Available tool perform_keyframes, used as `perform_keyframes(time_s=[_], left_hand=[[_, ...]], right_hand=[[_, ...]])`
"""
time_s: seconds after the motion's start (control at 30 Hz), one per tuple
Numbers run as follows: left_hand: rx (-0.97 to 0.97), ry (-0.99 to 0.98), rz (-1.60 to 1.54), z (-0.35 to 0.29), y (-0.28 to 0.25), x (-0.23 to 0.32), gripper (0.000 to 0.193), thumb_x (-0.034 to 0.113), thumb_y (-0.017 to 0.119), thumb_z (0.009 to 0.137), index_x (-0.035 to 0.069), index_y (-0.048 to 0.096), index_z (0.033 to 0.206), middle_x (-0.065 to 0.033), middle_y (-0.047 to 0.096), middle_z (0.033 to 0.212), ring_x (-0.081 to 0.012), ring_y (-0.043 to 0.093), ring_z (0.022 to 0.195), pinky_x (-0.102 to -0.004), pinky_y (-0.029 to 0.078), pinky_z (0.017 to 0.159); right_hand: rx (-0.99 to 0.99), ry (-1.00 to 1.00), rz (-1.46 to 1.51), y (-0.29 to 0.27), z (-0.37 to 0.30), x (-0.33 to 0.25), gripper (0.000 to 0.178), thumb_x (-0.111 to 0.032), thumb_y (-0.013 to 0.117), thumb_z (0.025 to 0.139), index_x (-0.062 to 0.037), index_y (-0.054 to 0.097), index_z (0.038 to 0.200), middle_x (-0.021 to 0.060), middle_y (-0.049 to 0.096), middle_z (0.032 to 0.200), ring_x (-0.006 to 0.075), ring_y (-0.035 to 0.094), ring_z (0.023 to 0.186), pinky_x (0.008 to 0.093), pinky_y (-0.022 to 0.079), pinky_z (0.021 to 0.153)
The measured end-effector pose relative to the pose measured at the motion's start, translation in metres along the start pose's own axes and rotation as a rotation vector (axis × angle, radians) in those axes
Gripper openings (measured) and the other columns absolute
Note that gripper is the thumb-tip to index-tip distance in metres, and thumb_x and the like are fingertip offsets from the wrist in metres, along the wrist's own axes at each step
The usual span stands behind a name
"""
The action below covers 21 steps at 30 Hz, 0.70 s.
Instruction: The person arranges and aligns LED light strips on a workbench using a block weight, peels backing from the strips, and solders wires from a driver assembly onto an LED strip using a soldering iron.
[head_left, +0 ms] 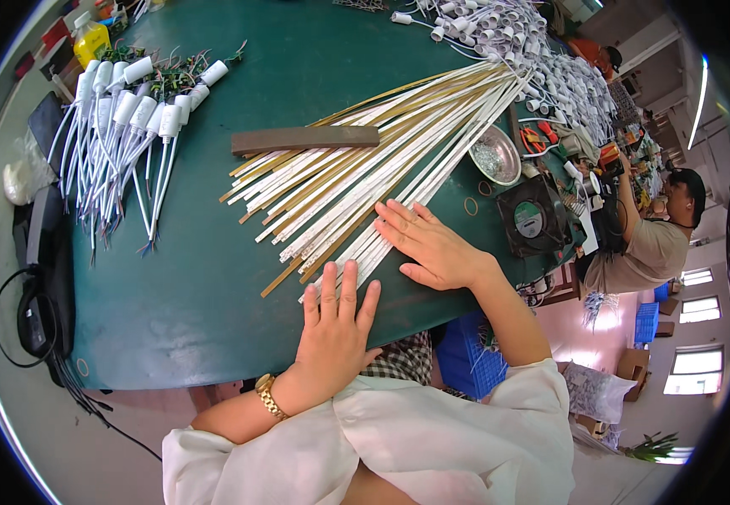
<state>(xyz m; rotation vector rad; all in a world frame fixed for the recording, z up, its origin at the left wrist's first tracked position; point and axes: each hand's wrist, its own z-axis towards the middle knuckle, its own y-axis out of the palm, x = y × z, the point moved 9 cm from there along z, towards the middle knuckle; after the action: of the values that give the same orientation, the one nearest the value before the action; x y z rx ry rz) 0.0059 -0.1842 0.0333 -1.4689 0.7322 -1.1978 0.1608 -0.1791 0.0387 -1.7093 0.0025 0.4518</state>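
A fan of long thin white and gold strips point(365, 164) lies spread across the green table point(197, 286). My left hand point(335, 324) rests flat at the table's near edge, fingers apart, fingertips touching the near ends of the strips; a gold watch sits on its wrist. My right hand point(428, 244) lies flat and open on the near ends of the white strips, just right of the left hand. Neither hand holds anything. A dark brown flat bar point(304, 139) lies across the far part of the strips.
A bundle of white capped cables point(125, 126) lies at the far left. Many more white capped cables point(533, 59) pile up at the far right. A metal bowl point(495, 156), a small black fan point(533, 217) and hand tools sit at right. Another person point(651, 240) works beyond.
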Motion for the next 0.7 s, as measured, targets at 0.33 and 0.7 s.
perform_keyframes(time_s=[0.33,0.7], left_hand=[[-0.035,0.078,0.034,0.001,-0.003,0.0,0.106,0.052,0.084,0.068,0.008,0.039,0.153,-0.0356,0.025,0.157,-0.0557,0.027,0.143,-0.0579,0.035,0.112],[-0.012,0.096,0.04,0.0,-0.002,-0.001,0.101,0.054,0.08,0.072,0.008,0.041,0.153,-0.0353,0.027,0.157,-0.0565,0.027,0.144,-0.0575,0.035,0.112]], right_hand=[[0.207,-0.061,-0.104,-0.028,0.003,-0.009,0.054,-0.03,0.069,0.09,-0.005,0.057,0.137,0.0191,0.038,0.158,0.0383,0.027,0.151,0.0566,0.024,0.119],[0.476,-0.318,0.144,-0.049,0.065,-0.037,0.019,-0.007,0.072,0.079,-0.0044,0.071,0.098,0.0084,0.069,0.099,0.0281,0.066,0.088,0.0379,0.054,0.078]])
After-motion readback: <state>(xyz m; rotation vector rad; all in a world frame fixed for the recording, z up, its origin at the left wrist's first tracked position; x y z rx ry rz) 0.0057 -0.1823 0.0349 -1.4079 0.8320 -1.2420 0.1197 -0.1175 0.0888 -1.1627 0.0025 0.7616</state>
